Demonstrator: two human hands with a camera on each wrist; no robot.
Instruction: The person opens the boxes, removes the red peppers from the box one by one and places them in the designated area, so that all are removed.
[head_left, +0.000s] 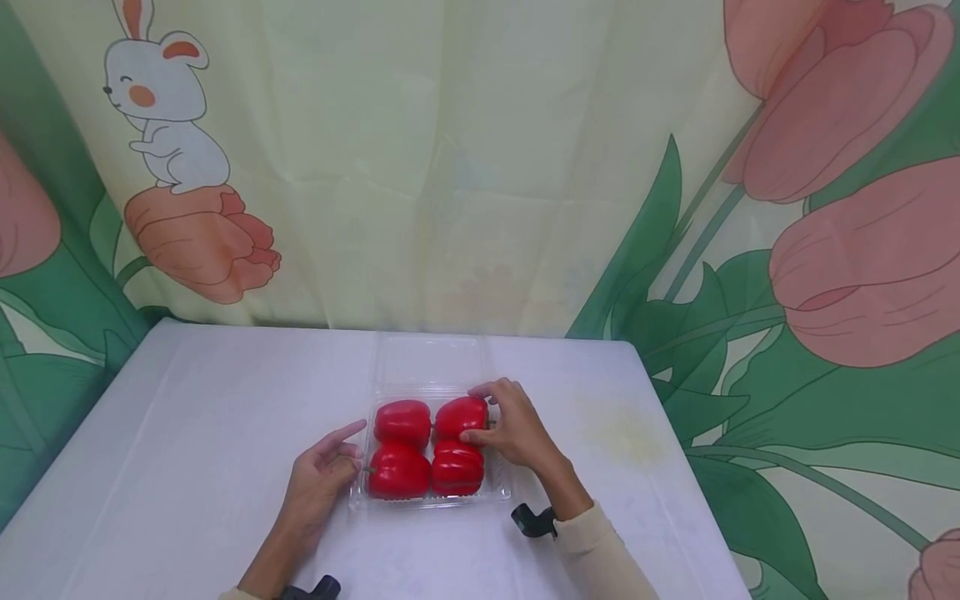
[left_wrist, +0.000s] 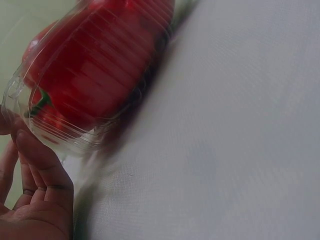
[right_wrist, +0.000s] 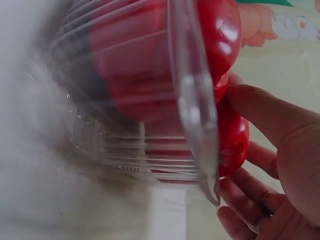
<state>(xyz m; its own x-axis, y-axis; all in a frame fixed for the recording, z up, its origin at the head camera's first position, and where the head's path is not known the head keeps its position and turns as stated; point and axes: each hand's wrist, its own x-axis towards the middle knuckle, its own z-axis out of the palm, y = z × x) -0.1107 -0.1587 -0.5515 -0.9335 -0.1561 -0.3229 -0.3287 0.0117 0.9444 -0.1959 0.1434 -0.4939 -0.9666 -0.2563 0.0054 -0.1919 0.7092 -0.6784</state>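
Note:
Several glossy red bell peppers lie in two rows inside a clear plastic clamshell box (head_left: 498, 492), its lid (head_left: 431, 364) folded open toward the back. My right hand (head_left: 517, 425) grips the back right bell pepper (head_left: 461, 415), thumb on its near side and fingers at its far side. In the right wrist view, that pepper (right_wrist: 233, 145) rises above the box's rim. At the box's left edge, my left hand (head_left: 322, 479) pinches the rim between thumb and fingers. Close to these fingertips, a green stem (left_wrist: 42, 102) shows through the ribbed plastic wall.
A white cloth covers the table (head_left: 225, 417), with a faint yellowish stain (head_left: 630, 433) on the right. Behind it hangs a curtain (head_left: 450, 167) printed with a rabbit and tulips. Black wrist camera mounts (head_left: 534, 521) sit on both wrists.

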